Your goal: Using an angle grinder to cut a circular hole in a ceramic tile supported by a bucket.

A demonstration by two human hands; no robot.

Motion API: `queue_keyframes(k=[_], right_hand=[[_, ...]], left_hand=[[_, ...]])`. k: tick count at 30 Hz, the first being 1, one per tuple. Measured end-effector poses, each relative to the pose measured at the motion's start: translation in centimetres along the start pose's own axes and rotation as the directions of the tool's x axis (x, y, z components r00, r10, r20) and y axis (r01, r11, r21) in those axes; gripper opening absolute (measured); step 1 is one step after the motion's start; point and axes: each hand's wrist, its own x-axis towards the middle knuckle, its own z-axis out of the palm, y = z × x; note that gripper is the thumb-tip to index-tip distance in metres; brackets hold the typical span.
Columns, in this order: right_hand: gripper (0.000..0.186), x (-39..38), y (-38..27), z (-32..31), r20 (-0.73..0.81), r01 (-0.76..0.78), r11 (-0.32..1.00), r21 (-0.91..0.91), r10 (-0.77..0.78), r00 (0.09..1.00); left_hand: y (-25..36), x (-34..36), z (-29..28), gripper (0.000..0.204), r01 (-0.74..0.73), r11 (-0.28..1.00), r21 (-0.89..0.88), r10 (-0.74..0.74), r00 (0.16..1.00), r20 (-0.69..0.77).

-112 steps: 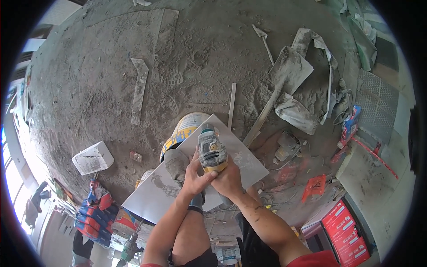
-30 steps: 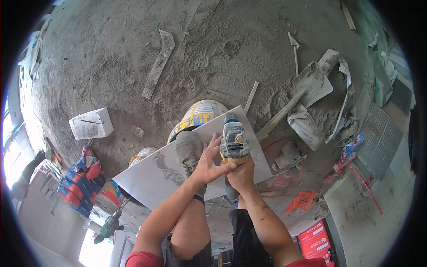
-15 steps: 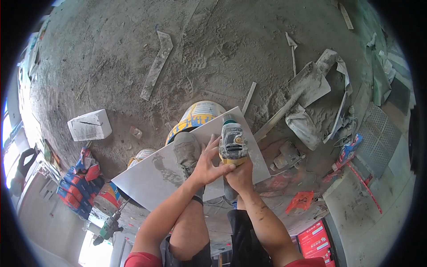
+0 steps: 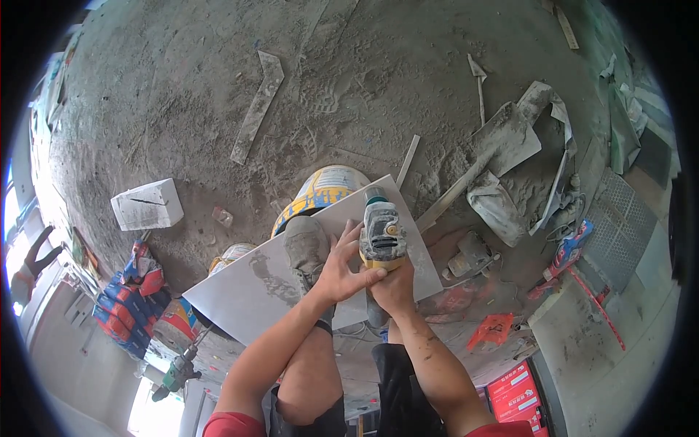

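A dusty handheld power tool [image 4: 382,231], with a grey-white body, a teal nose and a yellow lower part, is held over the right part of a white board [image 4: 240,302]. My right hand [image 4: 393,289] is closed round its rear end. My left hand [image 4: 342,268] lies along its left side, thumb at the back; the hand partly hides where the fingers touch. The tool's nose points away from me, near the board's far corner. My dusty shoe [image 4: 304,244] stands on the board beside my left hand. Under the board's far edge is a yellow-and-white bucket [image 4: 331,182].
Left are a white block [image 4: 147,205], red-and-blue bags [image 4: 125,309], another bucket [image 4: 175,326] and a green power tool [image 4: 178,371]. Right lie a dusty shovel-like blade [image 4: 513,138], a white sack [image 4: 496,207] and a dusty machine [image 4: 472,256]. Another person's legs [image 4: 33,266] show far left.
The other person at the far left edge has shifted their legs. My hands, the power tool and the board look unmoved.
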Motion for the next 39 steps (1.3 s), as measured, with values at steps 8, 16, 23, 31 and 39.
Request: queue_keyframes(k=[8, 16, 23, 31, 39], right_hand=[[0.057, -0.5, 0.1, 0.0, -0.004, -0.011, 1.000, 0.011, 0.011, 1.000], [0.053, -1.6, 0.9, 0.1, -0.018, -0.041, 0.999, 0.030, 0.041, 0.999], [0.052, -2.7, 1.7, -0.2, -0.014, -0.024, 1.000, -0.006, 0.024, 1.000], [0.051, -3.2, 2.0, -0.2, -0.008, -0.040, 0.998, -0.049, 0.040, 0.999], [0.050, -4.1, 2.0, -0.3, -0.038, -0.047, 0.999, -0.005, 0.046, 0.998]], left_hand=[[-0.2, -0.4, 0.2, 0.085, -0.012, 1.000, 0.018, 0.012, 1.000, 0.004], [-0.4, -1.3, 0.8, 0.085, -0.001, 0.999, 0.032, 0.001, 1.000, -0.012], [-0.4, -2.2, 1.5, 0.085, -0.008, 0.999, 0.053, 0.009, 1.000, -0.019], [-1.1, -2.6, 2.1, 0.085, -0.019, 0.999, 0.031, 0.020, 0.999, -0.050], [-0.9, -3.3, 2.5, 0.084, -0.011, 1.000, 0.008, 0.011, 0.999, -0.033]])
